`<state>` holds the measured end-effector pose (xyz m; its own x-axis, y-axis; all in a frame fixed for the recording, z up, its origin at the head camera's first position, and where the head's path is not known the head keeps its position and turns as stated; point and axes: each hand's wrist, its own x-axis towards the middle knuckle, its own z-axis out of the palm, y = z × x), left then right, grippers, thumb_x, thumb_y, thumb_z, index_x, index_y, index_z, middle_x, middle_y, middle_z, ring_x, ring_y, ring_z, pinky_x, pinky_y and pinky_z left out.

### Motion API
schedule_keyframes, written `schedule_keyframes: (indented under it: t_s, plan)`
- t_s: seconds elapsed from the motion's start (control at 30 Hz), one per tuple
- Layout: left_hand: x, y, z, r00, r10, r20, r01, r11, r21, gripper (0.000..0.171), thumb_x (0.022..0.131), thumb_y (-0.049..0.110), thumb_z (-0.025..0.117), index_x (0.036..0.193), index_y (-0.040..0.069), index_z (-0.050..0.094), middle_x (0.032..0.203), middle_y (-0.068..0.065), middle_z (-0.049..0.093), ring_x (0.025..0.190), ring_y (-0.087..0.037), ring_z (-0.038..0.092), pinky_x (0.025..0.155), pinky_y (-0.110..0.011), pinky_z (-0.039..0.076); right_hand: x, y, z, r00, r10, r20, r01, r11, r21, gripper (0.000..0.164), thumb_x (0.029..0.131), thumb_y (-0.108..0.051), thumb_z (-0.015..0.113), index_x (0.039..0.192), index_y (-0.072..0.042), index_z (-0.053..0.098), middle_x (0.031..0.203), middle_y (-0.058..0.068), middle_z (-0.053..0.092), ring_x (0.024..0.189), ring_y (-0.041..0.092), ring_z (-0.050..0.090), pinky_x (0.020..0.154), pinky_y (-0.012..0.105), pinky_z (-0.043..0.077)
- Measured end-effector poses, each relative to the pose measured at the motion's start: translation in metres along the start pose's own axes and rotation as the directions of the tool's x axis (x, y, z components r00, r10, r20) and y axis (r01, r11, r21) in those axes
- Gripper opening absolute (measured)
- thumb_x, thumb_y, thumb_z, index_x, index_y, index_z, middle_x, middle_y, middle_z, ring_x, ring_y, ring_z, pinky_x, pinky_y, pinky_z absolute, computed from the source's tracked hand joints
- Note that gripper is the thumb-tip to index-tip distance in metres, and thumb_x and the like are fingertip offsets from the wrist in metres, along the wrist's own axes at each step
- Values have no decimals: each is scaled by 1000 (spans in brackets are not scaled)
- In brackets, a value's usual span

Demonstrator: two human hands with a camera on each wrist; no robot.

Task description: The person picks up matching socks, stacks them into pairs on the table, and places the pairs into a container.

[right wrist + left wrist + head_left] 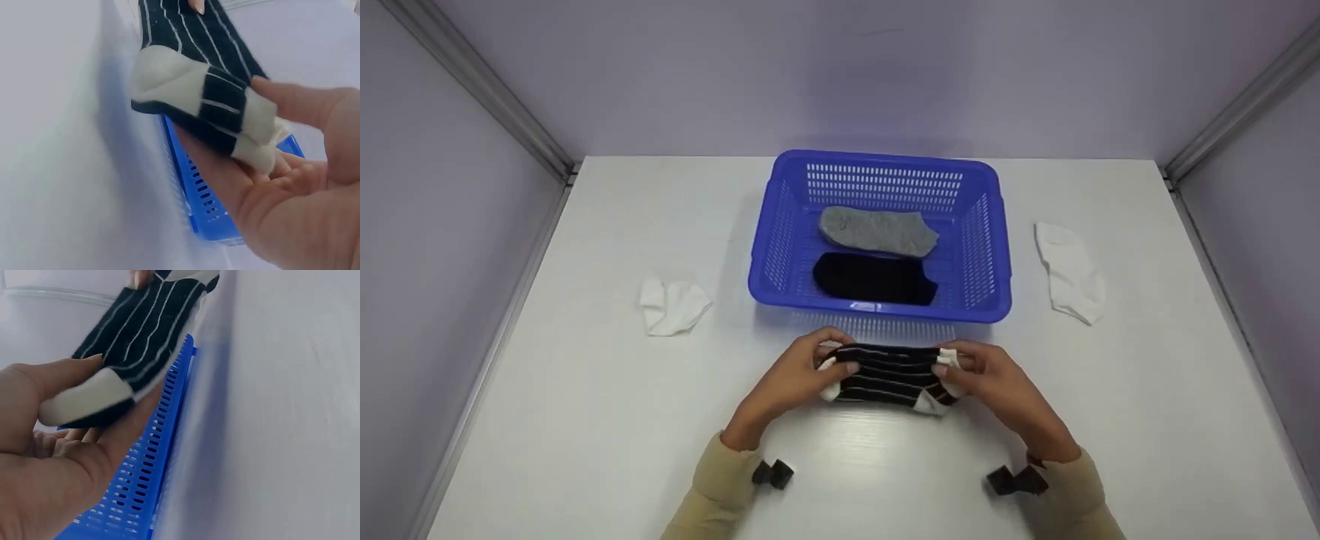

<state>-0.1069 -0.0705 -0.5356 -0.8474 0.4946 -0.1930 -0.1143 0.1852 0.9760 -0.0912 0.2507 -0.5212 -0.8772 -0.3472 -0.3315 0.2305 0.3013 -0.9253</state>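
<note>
Striped sock [885, 375], between the blue basket [960, 313] and the near edge of the white bench [585, 420]: black ground with fine pale lengthwise lines; toe, heel and cuff plain white. Within the basket, solid grey sock [877, 231] toward its far edge and solid black sock [874, 277] toward its near edge. Left sock [671, 307], toward the bench's left edge, and right sock [1071, 274], toward the right edge, both plain white; sleeves [720, 480], beige; walls [877, 75], pale lilac
</note>
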Motion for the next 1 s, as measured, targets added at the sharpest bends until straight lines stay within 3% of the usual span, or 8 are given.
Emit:
schedule_keyframes:
  t_s: [0.03,0.13,0.27,0.4,0.53,0.77,1.0]
  plan:
    - [0,0,-1,1000,-12,4,12,1000,-15,42,99,20,73,136,7,60,110,-7,71,83,-7,64,67,-21,49,0,1,-1,1000,3,14,-4,999,50,32,101,-23,71,126,-3,66,72,-10,46,66,3,46,62,22,44]
    - [-1,-2,-4,999,-41,-3,41,998,-42,52,97,19,75,143,-1,60,131,-16,71,97,-8,71,76,-22,55,1,5,-3,999,11,50,-20,985,172,20,103,-20,67,97,-3,59,73,-11,46,70,3,50,67,24,48]
    - [0,-3,-8,997,-72,-39,70,997,-44,41,94,14,76,130,-4,69,110,-18,79,81,-8,71,67,-22,53,2,9,-5,997,7,76,-24,974,226,32,104,-18,65,81,-10,45,72,-10,45,73,4,54,70,25,52]
    - [0,0,-11,994,-84,-74,81,996,-42,28,91,12,79,115,-2,77,90,-10,81,71,-6,68,63,-23,51,-1,7,-5,997,4,75,-21,974,224,31,104,-18,66,81,-10,47,72,-10,46,72,4,55,69,24,53]
    - [-3,9,-13,993,-86,-82,82,996,-42,25,89,13,81,110,-1,78,88,-9,81,72,-9,72,68,-30,58,-6,0,-6,998,2,60,-14,979,204,22,104,-17,66,86,-9,56,71,-10,48,68,3,52,64,23,50]
    - [-2,37,-22,998,-63,-13,62,996,-63,27,94,16,78,115,-1,76,92,-5,79,79,-12,74,76,-39,64,-13,-25,-14,999,-3,42,-6,976,217,23,104,-21,67,88,-8,57,73,-10,54,69,3,55,64,23,50]
    - [6,70,-38,999,-46,16,47,996,-78,38,96,12,75,131,-4,70,102,-7,80,88,-11,75,82,-33,64,-10,-59,-27,1000,-6,-2,6,976,218,17,104,-17,65,111,-2,65,85,-7,65,80,5,64,71,25,57]
